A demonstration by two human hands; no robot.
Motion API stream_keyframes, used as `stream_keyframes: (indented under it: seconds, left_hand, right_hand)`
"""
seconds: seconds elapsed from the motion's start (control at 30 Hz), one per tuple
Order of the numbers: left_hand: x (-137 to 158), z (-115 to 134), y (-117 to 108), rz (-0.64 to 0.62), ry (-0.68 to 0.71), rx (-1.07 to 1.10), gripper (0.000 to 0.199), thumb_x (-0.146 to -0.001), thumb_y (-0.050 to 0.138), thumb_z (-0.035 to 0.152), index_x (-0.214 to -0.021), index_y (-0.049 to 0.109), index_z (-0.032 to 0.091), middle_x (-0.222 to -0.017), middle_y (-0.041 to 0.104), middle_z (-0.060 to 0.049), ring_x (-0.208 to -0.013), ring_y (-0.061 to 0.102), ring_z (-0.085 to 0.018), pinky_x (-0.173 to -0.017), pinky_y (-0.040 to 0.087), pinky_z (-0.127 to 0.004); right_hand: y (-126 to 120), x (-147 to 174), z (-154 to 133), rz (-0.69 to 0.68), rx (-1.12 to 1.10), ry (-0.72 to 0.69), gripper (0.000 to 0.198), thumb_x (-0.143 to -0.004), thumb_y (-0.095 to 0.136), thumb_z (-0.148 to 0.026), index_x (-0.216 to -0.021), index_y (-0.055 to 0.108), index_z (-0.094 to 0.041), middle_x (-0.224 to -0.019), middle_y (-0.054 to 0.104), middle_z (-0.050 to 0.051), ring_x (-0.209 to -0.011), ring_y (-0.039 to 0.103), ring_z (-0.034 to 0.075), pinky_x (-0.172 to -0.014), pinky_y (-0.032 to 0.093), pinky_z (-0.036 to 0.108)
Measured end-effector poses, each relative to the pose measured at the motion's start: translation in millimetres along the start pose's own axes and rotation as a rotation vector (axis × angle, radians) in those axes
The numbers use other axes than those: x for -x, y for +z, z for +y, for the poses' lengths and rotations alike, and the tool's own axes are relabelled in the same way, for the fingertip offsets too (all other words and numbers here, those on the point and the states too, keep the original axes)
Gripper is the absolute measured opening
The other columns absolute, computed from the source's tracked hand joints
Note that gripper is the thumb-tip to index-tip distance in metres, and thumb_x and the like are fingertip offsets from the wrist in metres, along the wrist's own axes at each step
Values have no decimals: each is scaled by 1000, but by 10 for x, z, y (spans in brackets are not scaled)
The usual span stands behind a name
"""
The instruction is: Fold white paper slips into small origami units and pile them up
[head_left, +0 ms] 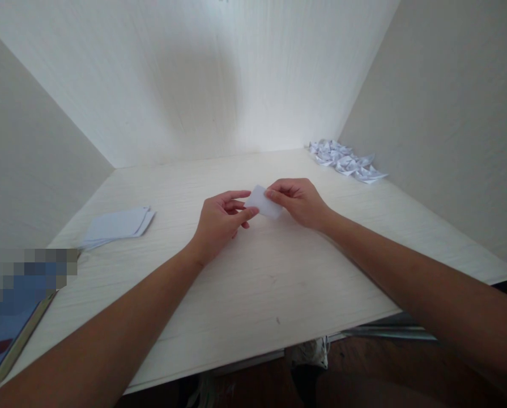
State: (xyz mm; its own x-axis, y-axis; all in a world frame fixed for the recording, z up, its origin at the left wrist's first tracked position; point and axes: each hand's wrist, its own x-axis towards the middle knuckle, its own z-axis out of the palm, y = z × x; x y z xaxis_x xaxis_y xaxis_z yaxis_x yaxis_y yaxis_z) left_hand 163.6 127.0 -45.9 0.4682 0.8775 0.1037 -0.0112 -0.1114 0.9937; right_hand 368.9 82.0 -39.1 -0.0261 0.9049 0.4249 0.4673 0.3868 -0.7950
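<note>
Between my hands, just above the white table, is a small white piece of paper (265, 203) that looks folded. My right hand (299, 201) pinches its upper right part between thumb and bent fingers. At the left edge, my left hand (225, 218) holds the paper with the thumb on the near side. Its index finger reaches along the far left side, and the other fingers are curled loosely below. How the layers lie behind the paper is hidden.
A stack of white paper sheets (117, 225) lies on the table (236, 300) at the left. Several folded paper pieces (346, 160) are heaped at the back right. A partly pixelated flat object (11, 328) with a blue surface sits at the left edge. Walls (194, 85) enclose the back and sides.
</note>
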Motion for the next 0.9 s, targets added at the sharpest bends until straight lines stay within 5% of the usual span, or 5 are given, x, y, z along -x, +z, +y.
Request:
stream_keyframes:
  seconds: [0.43,0.7,0.9]
  left_hand:
    - [21,57,5,-34,-57,-19,60,-74,87,27,-127,68,9,-63,69,2,-41,55,-7,-33,35,-16]
    - [22,94,55,9,-106,-69,55,-78,81,17,-130,66,6,-75,75,-3,-36,53,-6,-31,33,-18]
    - [44,101,46,22,-122,-55,49,-77,81,16,-124,70,7,-77,74,-4,-40,54,-7,-33,38,-19]
  right_hand:
    - [55,39,-68,-32,33,-2,30,-91,64,-42,-81,75,-16,-71,68,2,-65,55,14,-61,40,27]
    - [50,30,-56,37,60,10,30,-89,64,-41,-77,75,-16,-69,67,1,-65,54,14,-62,40,28]
    - [-139,-86,103,394,-104,67,23,-80,71,-39,-69,70,-18,-68,65,0,-64,52,14,-63,40,29]
